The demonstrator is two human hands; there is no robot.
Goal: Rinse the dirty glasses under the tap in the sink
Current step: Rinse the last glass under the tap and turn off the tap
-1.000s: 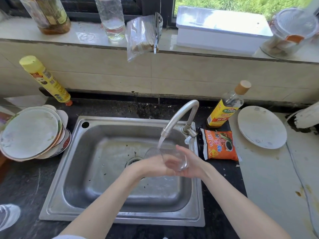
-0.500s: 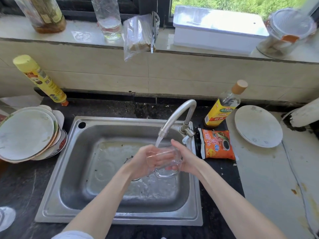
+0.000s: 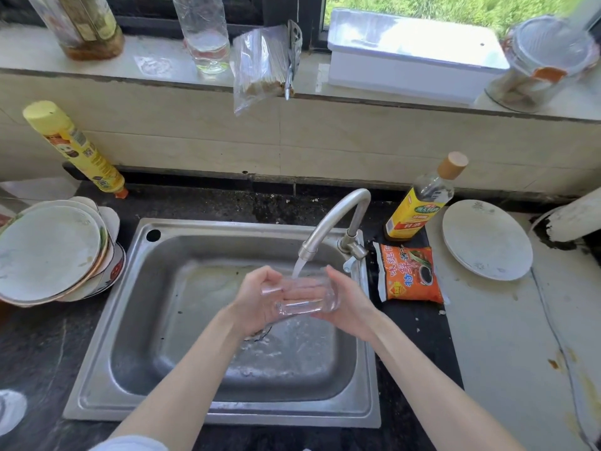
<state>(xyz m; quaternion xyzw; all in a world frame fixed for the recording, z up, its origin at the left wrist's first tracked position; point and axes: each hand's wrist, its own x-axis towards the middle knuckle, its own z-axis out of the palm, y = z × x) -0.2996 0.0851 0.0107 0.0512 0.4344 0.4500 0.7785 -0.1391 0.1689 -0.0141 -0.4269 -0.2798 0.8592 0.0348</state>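
On the far left of the dark bench (image 3: 39, 336) a stack of plates (image 3: 48, 252) leans beside the sink (image 3: 107, 320), with a yellow spray can (image 3: 73, 148) tilted against the tiled wall behind it. Over the steel basin the left hand (image 3: 257, 297) grips one side of a clear glass (image 3: 302, 296), its fingers (image 3: 276, 281) curled round the wall of the glass. The glass lies tilted on its side between both hands, directly under the tap (image 3: 335, 219), and a stream of water (image 3: 297, 266) runs onto it and splashes into the basin near the drain. The right hand (image 3: 351, 301) holds the other side, fingers (image 3: 312, 294) curved under and round the glass. Right of the sink an orange sauce packet (image 3: 409, 275) lies flat, a yellow-labelled bottle (image 3: 419, 206) stands behind it, and a white plate (image 3: 487, 239) rests further right on the pale bench.
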